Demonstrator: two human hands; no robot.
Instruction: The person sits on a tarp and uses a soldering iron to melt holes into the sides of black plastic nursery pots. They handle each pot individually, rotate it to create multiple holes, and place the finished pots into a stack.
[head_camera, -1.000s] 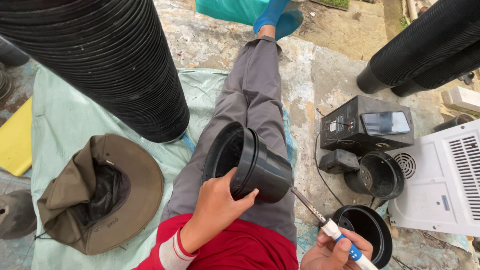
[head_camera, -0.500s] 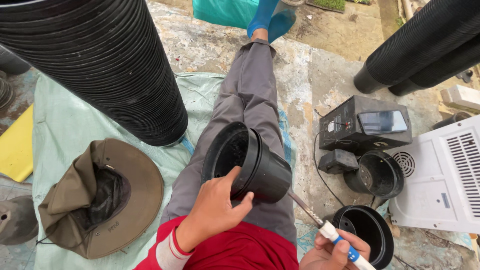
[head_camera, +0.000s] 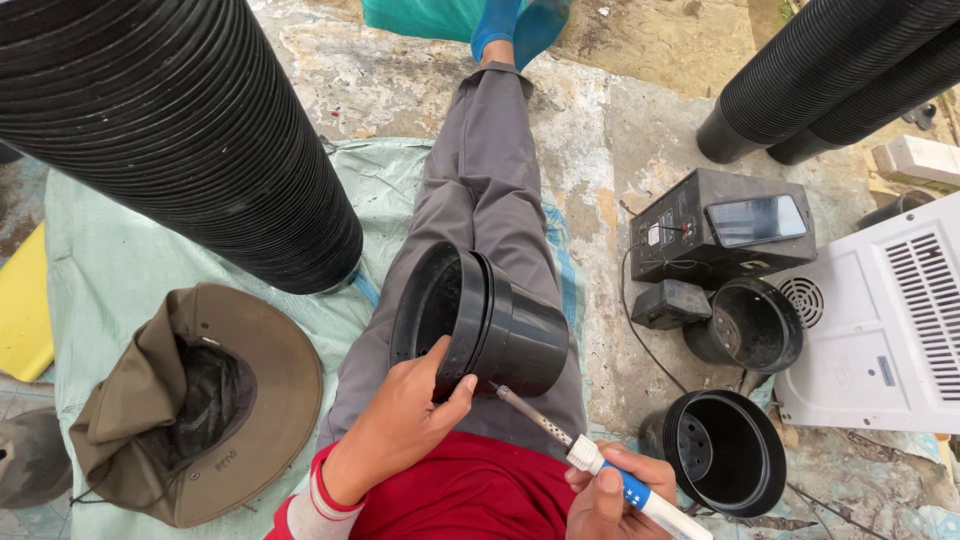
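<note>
While a tall stack (head_camera: 180, 130) of black ribbed pots fills the upper left, the person sits on a pale sheet with a grey-trousered leg (head_camera: 480, 200) stretched out. A white vented casing (head_camera: 890, 330) lies at right and a brown hat (head_camera: 200, 400) at left. Over the lap, the pot (head_camera: 500, 325) lies on its side, mouth to the left. The left hand (head_camera: 400, 425) grips its rim, thumb outside and fingers hidden inside. The right hand (head_camera: 610, 500) is closed around a blue-and-white tool (head_camera: 590, 460), whose metal tip meets the pot's lower wall. This looks like the tip being set to the wall. Pressing it in would call for the left hand to brace the pot firmly against turning.
</note>
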